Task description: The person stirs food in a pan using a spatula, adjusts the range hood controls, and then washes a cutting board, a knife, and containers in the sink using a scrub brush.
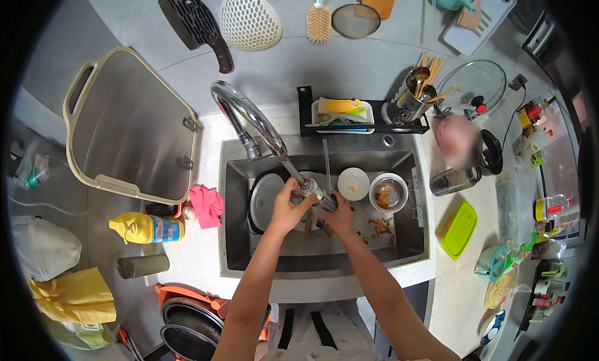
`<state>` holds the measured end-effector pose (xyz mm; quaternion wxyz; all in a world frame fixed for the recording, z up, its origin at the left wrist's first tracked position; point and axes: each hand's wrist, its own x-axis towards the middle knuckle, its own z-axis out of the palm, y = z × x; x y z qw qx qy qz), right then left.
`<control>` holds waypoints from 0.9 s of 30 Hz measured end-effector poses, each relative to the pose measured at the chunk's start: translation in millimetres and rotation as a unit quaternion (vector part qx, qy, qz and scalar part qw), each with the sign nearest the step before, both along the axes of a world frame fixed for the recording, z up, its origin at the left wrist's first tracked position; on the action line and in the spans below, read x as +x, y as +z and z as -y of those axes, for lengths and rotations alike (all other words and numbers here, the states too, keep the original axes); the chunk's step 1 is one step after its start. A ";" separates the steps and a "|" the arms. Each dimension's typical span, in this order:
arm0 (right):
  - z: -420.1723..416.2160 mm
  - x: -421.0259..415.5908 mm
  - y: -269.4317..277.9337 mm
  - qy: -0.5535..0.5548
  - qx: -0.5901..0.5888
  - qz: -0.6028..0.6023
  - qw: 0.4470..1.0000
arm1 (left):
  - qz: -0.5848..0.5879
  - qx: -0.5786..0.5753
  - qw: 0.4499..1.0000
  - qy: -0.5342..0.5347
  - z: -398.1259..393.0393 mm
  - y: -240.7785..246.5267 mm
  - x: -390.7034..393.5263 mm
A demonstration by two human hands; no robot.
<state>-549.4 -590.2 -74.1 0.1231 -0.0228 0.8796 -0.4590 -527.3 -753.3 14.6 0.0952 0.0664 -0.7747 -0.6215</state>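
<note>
Over the sink, my left hand [286, 210] grips the pull-down faucet spray head [310, 188] at the end of its metal hose. My right hand [340, 217] has its fingers around the dark lower end of the same head. A chrome gooseneck faucet [255, 120] arches above. Below, the steel sink [299, 261] holds a round metal lid [268, 199] at left. To the right are a white bowl [353, 184] and a metal bowl [389, 192] with orange food scraps. More scraps [381, 226] lie on the sink floor. My hands partly hide the dishes beneath.
A metal cutting board [133, 127] leans at left, near a pink cloth [206, 205] and a yellow pump bottle [147, 227]. A black rack [365, 126] and utensil holder [412, 101] stand behind the sink. A green lid [459, 230] lies on the right counter. A cleaver [199, 29] hangs above.
</note>
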 end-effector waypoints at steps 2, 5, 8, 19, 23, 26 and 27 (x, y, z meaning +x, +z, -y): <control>-2.3 0.3 5.9 0.029 0.006 0.020 0.999 | -0.019 0.033 0.999 0.009 -6.1 -1.0 -1.1; -12.2 5.3 -1.2 0.055 0.021 0.046 0.997 | -0.048 0.051 0.996 0.054 -12.7 -3.5 -10.1; -24.3 11.2 -12.9 0.089 0.089 0.069 0.990 | -0.064 0.042 0.997 0.011 -16.4 -4.6 -14.5; -56.0 23.6 26.6 0.054 0.215 0.116 0.968 | -0.080 0.022 0.994 0.075 -19.2 -5.3 -20.3; -50.1 15.2 14.4 0.035 0.161 0.057 0.985 | -0.018 0.021 0.998 0.052 -16.8 -11.4 -3.1; -37.0 11.5 12.2 -0.011 0.119 0.018 0.993 | -0.018 0.041 0.999 0.031 -18.4 4.4 5.0; -33.8 11.1 10.8 -0.004 0.109 0.009 0.994 | -0.019 0.052 0.998 0.027 -17.4 8.4 7.0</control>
